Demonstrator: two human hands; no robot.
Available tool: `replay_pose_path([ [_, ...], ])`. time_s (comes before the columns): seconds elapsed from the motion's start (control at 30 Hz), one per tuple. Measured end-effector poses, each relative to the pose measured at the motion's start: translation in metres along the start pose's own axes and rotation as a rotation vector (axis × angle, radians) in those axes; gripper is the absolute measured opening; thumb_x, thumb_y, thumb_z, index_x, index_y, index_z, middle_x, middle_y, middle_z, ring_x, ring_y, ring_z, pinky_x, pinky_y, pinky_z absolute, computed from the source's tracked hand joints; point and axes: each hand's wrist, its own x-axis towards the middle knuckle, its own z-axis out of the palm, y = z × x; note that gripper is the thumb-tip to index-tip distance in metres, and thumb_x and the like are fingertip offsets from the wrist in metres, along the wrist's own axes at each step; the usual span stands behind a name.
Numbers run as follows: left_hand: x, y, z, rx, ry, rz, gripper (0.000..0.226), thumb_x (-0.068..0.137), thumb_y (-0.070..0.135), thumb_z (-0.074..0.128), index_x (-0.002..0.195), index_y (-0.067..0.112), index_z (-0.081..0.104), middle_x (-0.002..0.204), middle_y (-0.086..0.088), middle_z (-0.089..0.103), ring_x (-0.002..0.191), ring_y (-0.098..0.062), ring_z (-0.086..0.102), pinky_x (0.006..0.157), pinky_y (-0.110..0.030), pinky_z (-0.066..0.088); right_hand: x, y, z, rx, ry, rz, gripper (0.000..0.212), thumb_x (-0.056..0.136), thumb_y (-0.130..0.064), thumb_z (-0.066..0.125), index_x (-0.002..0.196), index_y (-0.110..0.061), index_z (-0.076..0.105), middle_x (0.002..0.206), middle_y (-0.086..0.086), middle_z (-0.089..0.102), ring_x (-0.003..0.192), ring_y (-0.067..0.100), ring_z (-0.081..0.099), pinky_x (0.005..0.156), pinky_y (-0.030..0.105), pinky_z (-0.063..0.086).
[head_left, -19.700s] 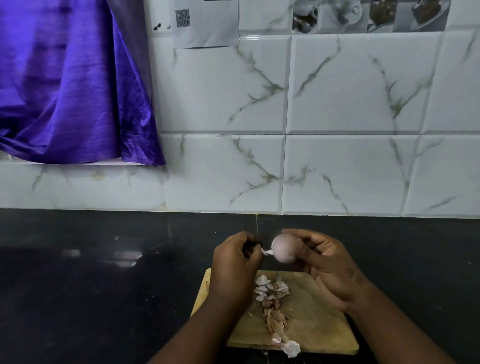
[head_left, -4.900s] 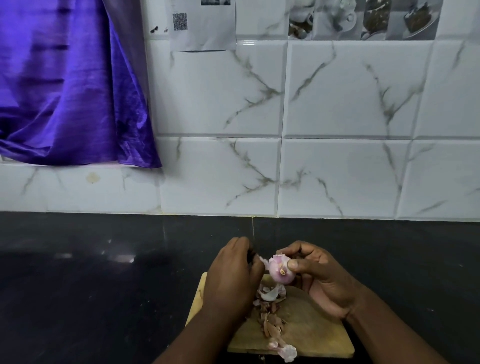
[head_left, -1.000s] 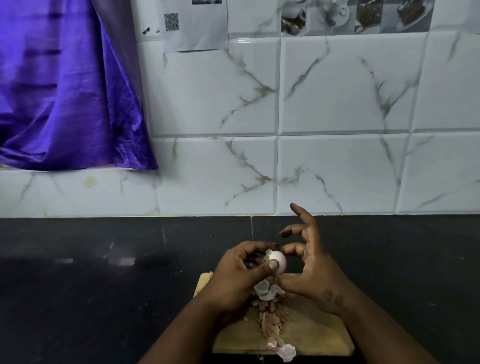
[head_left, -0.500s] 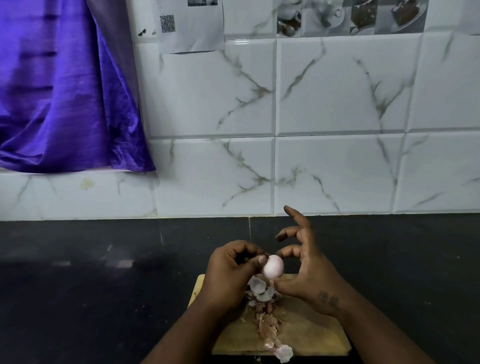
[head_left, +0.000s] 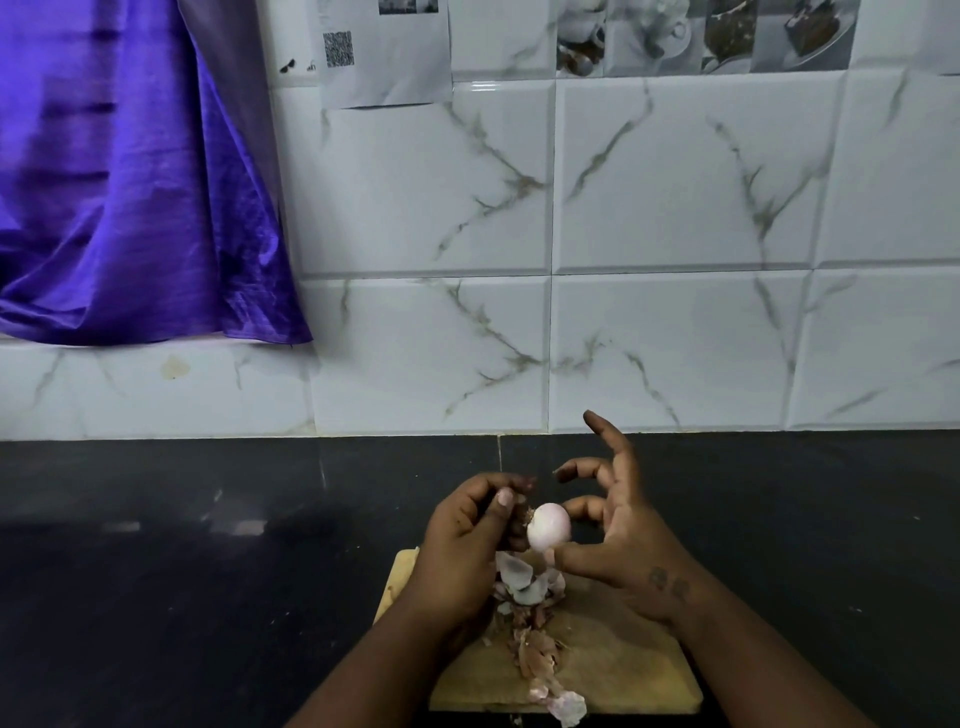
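A small peeled onion (head_left: 549, 527), pale pink and smooth, is held just above a wooden cutting board (head_left: 626, 667). My right hand (head_left: 623, 535) pinches it between the thumb below and one bent finger behind, with the other fingers spread upward. My left hand (head_left: 457, 540) is curled at the onion's left end, thumb against fingers, and pinches a brownish scrap of onion peel (head_left: 525, 513). Something dark between its fingers is too hidden to name. A heap of loose peels (head_left: 524, 584) lies on the board under the hands.
The board sits near the front edge of a black stone counter (head_left: 208, 571). More peel scraps (head_left: 569, 706) lie at the board's front edge. A white marbled tile wall (head_left: 675, 338) rises behind, with a purple curtain (head_left: 130, 182) at the left and a taped paper sheet (head_left: 384, 52) above.
My left thumb has come off the onion's top and drawn slightly left, holding a scrap of peel. The right hand keeps its pinch on the onion, fingers spread as before.
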Motion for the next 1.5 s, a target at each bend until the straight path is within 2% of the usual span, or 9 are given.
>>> replay_pose_path([
  [0.1,0.000,0.000,-0.004,0.146,-0.059,0.046,0.026,0.106,0.006,0.055,0.115,0.017,0.077,0.112,-0.001,0.076,0.098,-0.016,0.074,0.080,-0.027,0.060,0.002,0.003,-0.005,0.008,0.006,0.024,0.128,0.061,-0.007,0.088,0.145,-0.067,0.014,0.133,0.003,0.051,0.100,0.021,0.073,0.089,0.040,0.061],
  [0.17,-0.002,0.002,-0.005,0.268,-0.099,0.070,0.026,0.101,0.003,0.063,0.112,0.020,0.079,0.111,0.004,0.078,0.104,-0.012,0.074,0.084,-0.026,0.060,0.002,0.003,-0.006,0.004,-0.016,0.030,0.127,0.062,-0.008,0.089,0.145,-0.067,0.013,0.132,0.003,0.051,0.099,0.021,0.073,0.089,0.039,0.060],
  [0.5,0.002,-0.005,-0.005,0.251,0.043,0.062,0.023,0.091,-0.005,0.073,0.081,0.015,0.079,0.084,-0.011,0.078,0.077,-0.021,0.073,0.069,-0.029,0.058,-0.001,-0.001,-0.003,-0.002,-0.024,0.046,0.126,0.065,-0.003,0.090,0.146,-0.064,0.016,0.130,0.002,0.054,0.099,0.022,0.074,0.088,0.045,0.062],
  [0.63,-0.001,-0.006,-0.004,0.419,0.092,0.105,0.029,0.093,-0.002,0.069,0.079,0.023,0.075,0.082,0.000,0.076,0.078,-0.012,0.070,0.066,-0.026,0.056,-0.001,0.000,0.003,-0.022,-0.007,0.046,0.123,0.066,-0.006,0.091,0.148,-0.058,0.017,0.127,0.001,0.059,0.099,0.018,0.074,0.084,0.033,0.061],
  [0.77,-0.005,-0.003,0.006,0.695,0.187,0.168,0.026,0.095,0.006,0.069,0.082,0.028,0.071,0.081,0.009,0.071,0.078,-0.004,0.066,0.062,-0.017,0.049,-0.001,-0.001,0.009,-0.075,0.021,0.050,0.118,0.058,-0.026,0.089,0.145,-0.061,0.016,0.119,-0.005,0.063,0.097,0.012,0.073,0.078,0.029,0.058],
  [0.93,-0.007,0.000,0.011,0.944,0.210,0.227,0.017,0.098,0.006,0.058,0.090,0.021,0.064,0.089,0.009,0.062,0.082,-0.010,0.057,0.069,-0.031,0.049,0.000,0.002,0.017,-0.152,0.068,0.048,0.114,0.060,-0.024,0.085,0.143,-0.062,0.016,0.105,-0.007,0.065,0.092,0.008,0.071,0.081,0.026,0.056],
  [1.03,-0.010,0.004,0.013,1.039,0.166,0.236,0.018,0.100,0.009,0.053,0.090,0.024,0.053,0.091,0.008,0.054,0.084,-0.013,0.051,0.069,-0.028,0.039,0.000,0.003,0.020,-0.191,0.095,0.057,0.113,0.060,-0.023,0.084,0.145,-0.057,0.017,0.099,-0.008,0.065,0.087,0.006,0.068,0.077,0.022,0.054],
  [1.27,-0.009,0.000,0.007,0.982,0.130,0.212,0.021,0.104,0.015,0.057,0.091,0.032,0.061,0.089,0.015,0.059,0.083,-0.004,0.056,0.064,-0.014,0.039,0.002,0.011,-0.005,-0.281,0.191,0.109,0.115,0.067,-0.012,0.089,0.150,-0.046,0.017,0.100,-0.007,0.064,0.094,0.007,0.067,0.076,0.018,0.049],
  [1.5,-0.010,-0.003,0.010,0.648,0.094,0.119,0.030,0.102,0.038,0.063,0.131,0.033,0.068,0.120,0.018,0.072,0.108,0.003,0.066,0.095,-0.028,0.059,-0.006,-0.006,0.017,-0.393,0.097,-0.078,0.100,0.077,-0.023,0.078,0.138,-0.069,0.014,0.106,-0.018,0.058,0.099,0.000,0.059,0.079,0.025,0.054],
])
